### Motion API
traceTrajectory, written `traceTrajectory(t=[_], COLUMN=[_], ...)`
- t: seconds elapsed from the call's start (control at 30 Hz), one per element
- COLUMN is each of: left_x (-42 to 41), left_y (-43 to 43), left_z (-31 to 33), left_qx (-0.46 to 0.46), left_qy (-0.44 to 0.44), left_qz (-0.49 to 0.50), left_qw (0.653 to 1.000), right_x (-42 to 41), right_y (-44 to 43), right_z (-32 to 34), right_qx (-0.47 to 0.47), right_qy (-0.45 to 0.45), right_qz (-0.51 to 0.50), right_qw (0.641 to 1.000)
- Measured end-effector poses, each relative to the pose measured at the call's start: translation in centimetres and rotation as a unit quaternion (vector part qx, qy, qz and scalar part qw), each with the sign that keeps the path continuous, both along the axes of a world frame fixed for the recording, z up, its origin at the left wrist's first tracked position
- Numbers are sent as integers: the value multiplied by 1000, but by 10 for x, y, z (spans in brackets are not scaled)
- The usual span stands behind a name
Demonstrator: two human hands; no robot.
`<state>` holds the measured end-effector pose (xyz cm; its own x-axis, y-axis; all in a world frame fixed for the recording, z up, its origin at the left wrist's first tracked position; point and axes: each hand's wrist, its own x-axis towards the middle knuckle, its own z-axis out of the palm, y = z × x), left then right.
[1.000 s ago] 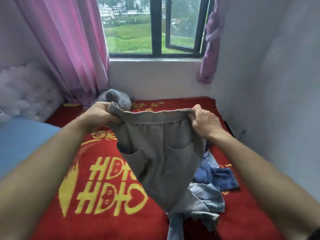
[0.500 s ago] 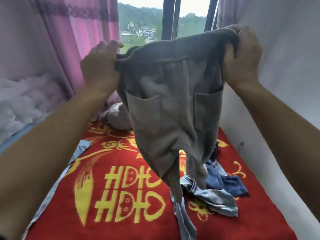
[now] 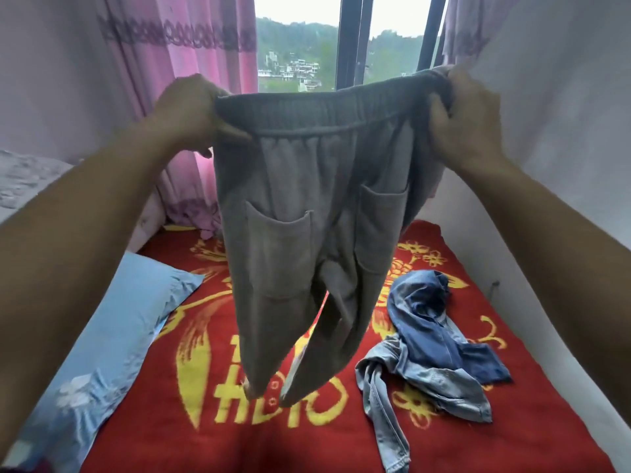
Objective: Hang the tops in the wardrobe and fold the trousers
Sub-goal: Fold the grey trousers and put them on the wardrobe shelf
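Note:
Grey trousers with an elastic waistband and two patch pockets hang in the air in front of the window. My left hand grips the waistband's left end and my right hand grips its right end, stretching it flat. Both legs dangle free above the red blanket, their cuffs just off it. To the right on the blanket lie crumpled denim clothes, one dark blue, one pale blue.
A light blue pillow lies along the bed's left side. Pink curtains hang at the back left, and a white wall runs close along the right. The window is straight ahead.
I lifted the grey trousers from low over the bed up to window height. Their legs came off the denim pile and now hang straight, with the waistband pulled wider.

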<state>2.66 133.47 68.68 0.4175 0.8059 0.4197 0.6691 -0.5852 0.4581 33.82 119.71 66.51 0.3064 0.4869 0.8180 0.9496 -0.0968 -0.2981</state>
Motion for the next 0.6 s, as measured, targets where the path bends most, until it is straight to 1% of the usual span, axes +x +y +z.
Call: traceTrajectory(t=[0.07, 0.1, 0.17, 0.2, 0.23, 0.3, 0.37, 0.43, 0.5, 0.6], left_x=[-5, -7, -7, -6, -5, 1, 10, 21, 35, 63], left_y=[10, 15, 25, 32, 41, 60, 83, 110, 145, 196], left_z=[-5, -8, -13, -14, -15, -18, -29, -47, -67, -86], left_qx=[2, 3, -6, -17, -32, -70, -122, -146, -147, -163], left_qy=[-4, -26, -98, -128, -139, -134, -149, -179, -206, -257], left_qz=[26, 31, 37, 44, 50, 50, 37, 31, 31, 49], left_qw=[1000, 999, 994, 991, 989, 987, 981, 972, 967, 951], right_x=[-4, -7, -10, -11, -10, -6, 2, 14, 28, 57], right_y=[5, 8, 15, 19, 24, 35, 50, 72, 101, 156], right_z=[-4, -4, -2, -2, -1, -4, -11, -19, -29, -43], right_qx=[-7, -8, -10, -14, -20, -34, -55, -86, -117, -138], right_qy=[10, 9, 11, 14, 19, 34, 48, 59, 62, 66], right_qz=[6, 4, 9, 18, 28, 50, 68, 81, 88, 87], right_qw=[1000, 1000, 1000, 1000, 999, 998, 995, 991, 987, 984])
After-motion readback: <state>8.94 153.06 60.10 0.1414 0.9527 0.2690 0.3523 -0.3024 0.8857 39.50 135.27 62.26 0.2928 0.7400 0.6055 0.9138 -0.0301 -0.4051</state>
